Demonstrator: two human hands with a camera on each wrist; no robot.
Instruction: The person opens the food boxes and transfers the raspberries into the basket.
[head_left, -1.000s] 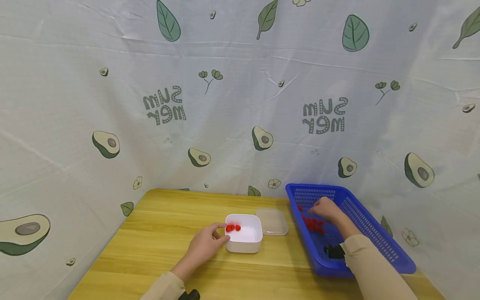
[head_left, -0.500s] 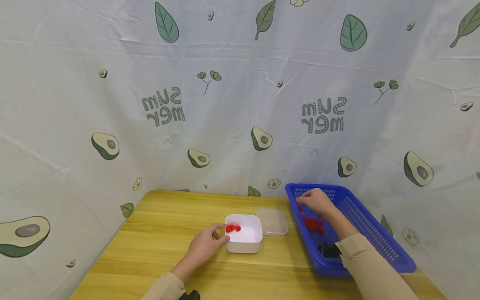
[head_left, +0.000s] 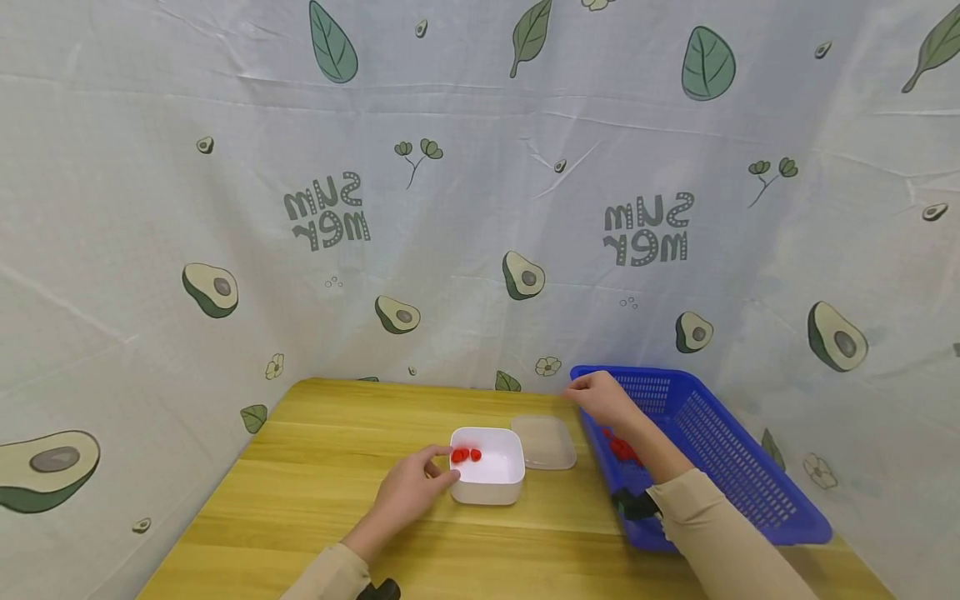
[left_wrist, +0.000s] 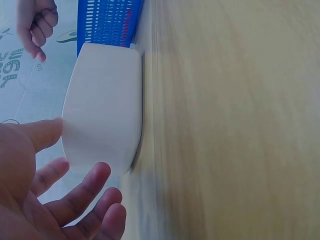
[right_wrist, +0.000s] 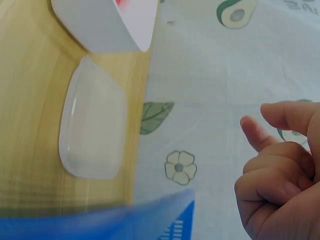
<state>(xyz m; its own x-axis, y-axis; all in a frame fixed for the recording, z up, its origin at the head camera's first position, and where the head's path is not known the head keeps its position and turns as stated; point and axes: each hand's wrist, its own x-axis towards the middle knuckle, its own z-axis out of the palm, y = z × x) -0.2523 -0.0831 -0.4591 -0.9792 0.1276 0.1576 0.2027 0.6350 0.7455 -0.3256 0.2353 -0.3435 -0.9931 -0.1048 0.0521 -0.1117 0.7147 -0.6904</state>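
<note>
A white square box (head_left: 487,492) stands on the table with a few small red pieces (head_left: 465,455) in its left part. At the box's left side is my left hand (head_left: 416,483); its thumb and forefinger reach the edge, the other fingers loosely bent. My right hand (head_left: 606,398) is raised over the far left rim of the blue basket (head_left: 750,467), where more red pieces (head_left: 622,448) lie, partly hidden by that arm. In the right wrist view, the right hand (right_wrist: 282,170) has its thumb and forefinger tips close together, other fingers curled; nothing is visible between the tips.
A translucent lid (head_left: 545,442) lies flat on the wooden table (head_left: 330,467), between box and basket. Behind the table hangs a printed cloth (head_left: 450,208). The basket's raised walls stand at the table's right side.
My right hand has moved from inside the basket up and left to its far left rim, thumb and forefinger held close. My left hand and the box have stayed put.
</note>
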